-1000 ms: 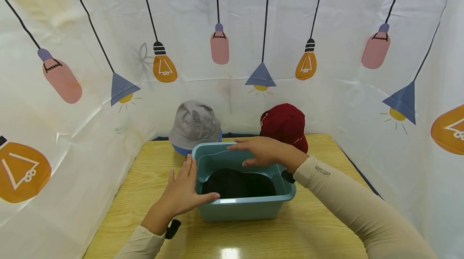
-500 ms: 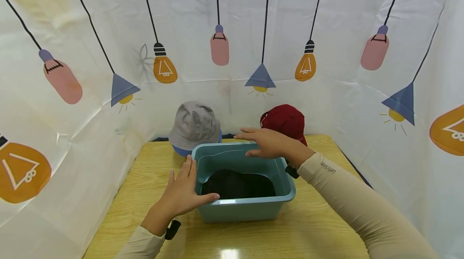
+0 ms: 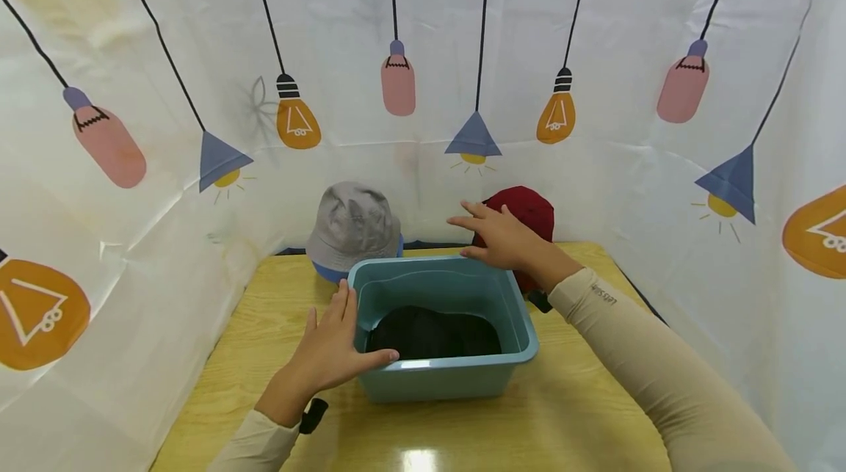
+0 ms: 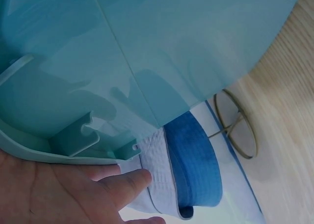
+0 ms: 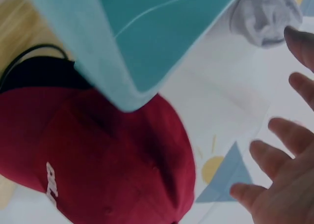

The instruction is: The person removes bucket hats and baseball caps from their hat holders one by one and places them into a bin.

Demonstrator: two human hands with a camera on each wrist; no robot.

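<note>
left hand [image 3: 328, 347] and right hand [image 3: 505, 241] are grasping nothing, dark item [image 3: 426, 334] lying in center-frame bin [image 3: 436, 384], gray hat [image 3: 355, 224] and red cap [image 3: 529, 202] seemingly remaining outside.

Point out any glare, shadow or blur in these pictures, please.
Head view: a bright glare patch on the table at the bottom edge, a glint on the near rim of the tub, and the dark item inside loses detail; left wrist view: soft dark patches on the tub, shadow or reflection, I can't tell which; right wrist view: the tub's corner and the red cap look soft.
</note>
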